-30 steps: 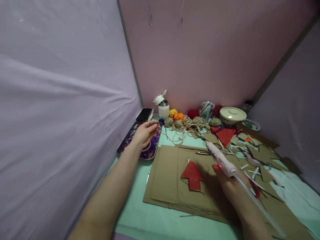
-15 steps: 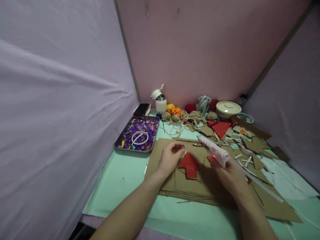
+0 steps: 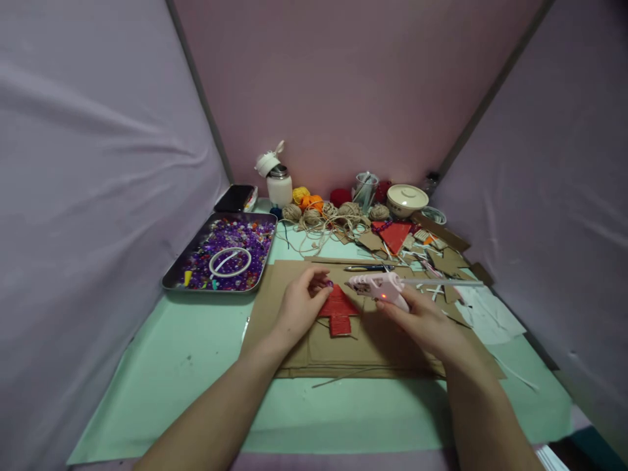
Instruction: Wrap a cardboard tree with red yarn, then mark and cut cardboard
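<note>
My left hand [image 3: 303,304] pinches a small purple bead [image 3: 330,284] between thumb and fingertips, just above the top of a red tree-shaped piece [image 3: 339,322]. That piece looks wrapped in red strands and lies flat on brown cardboard [image 3: 373,353]. Closed around a pale pink glue gun [image 3: 380,288] is my right hand [image 3: 417,314]. The gun is held about level, its nozzle facing left close to the bead, and a red light glows on its side. A long glue stick [image 3: 444,282] sticks out of its back end. Whether nozzle and bead touch, I cannot tell.
A metal tray [image 3: 169,278] of purple beads with a white ring stands at left. Behind are a white bottle [image 3: 279,190], twine balls [image 3: 311,217], a plastic cup [image 3: 366,190] and a lidded bowl [image 3: 406,199]. A pen [image 3: 367,268] and cardboard scraps [image 3: 449,261] lie rightward.
The glue gun has swung from pointing away to about level, with its nozzle now nearer my left fingertips. My left hand stays by the tree's top. The camera view has turned right.
</note>
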`<state>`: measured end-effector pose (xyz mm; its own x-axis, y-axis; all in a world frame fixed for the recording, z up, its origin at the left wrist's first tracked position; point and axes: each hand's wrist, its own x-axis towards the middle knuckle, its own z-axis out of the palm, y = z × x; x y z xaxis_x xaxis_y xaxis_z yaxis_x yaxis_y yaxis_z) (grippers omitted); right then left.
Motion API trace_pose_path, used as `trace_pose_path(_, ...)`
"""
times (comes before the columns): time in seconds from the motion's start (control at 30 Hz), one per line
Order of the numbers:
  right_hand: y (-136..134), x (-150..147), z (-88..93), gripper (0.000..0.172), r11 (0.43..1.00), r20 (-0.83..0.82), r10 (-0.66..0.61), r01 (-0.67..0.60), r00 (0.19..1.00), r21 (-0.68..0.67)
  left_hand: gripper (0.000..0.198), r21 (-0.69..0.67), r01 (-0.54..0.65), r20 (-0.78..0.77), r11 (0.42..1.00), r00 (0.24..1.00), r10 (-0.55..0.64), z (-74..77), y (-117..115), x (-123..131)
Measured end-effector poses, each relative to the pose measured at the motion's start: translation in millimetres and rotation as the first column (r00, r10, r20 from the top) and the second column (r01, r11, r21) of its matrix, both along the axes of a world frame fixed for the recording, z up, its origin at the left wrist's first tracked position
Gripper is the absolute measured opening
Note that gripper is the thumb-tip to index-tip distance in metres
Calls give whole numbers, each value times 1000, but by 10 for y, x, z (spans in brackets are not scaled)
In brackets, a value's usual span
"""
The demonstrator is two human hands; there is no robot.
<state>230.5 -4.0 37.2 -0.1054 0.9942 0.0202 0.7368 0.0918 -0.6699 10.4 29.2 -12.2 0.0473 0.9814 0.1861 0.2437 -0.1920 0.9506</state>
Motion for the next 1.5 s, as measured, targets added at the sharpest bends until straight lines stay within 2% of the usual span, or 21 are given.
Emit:
trace_pose_path(0.2,139,-34,-54,25,998,49,55,-56,997,21,34,7,-3,-91,1000,996,4,-149,-4,46)
trace_pose_path(0.33,149,-66,-90,28,996,9,93,-93,996,0,37,-8,-25,-94,1000,995,24,-178,-8,53)
trace_pose_path(0.53,156,-96,-140,28,994,49,106,-107,993,6,40,-14,-36,-122,999,992,34,-216,-18,52)
trace_pose_path(0.77,156,-85,-180,31,993,40,115,-113,993,-41,41,-1,-40,-154,999,987,40,-211,-7,43)
trace_pose_path(0.93,150,-77,-184,35,991,48,128,-126,991,-38,40,-9,-39,-128,999,991,38,-204,1,43)
trace_pose_path(1.5,141,-72,-210,34,992,52,124,-122,991,-32,39,22,-28,-210,999,977,32,-198,-5,39)
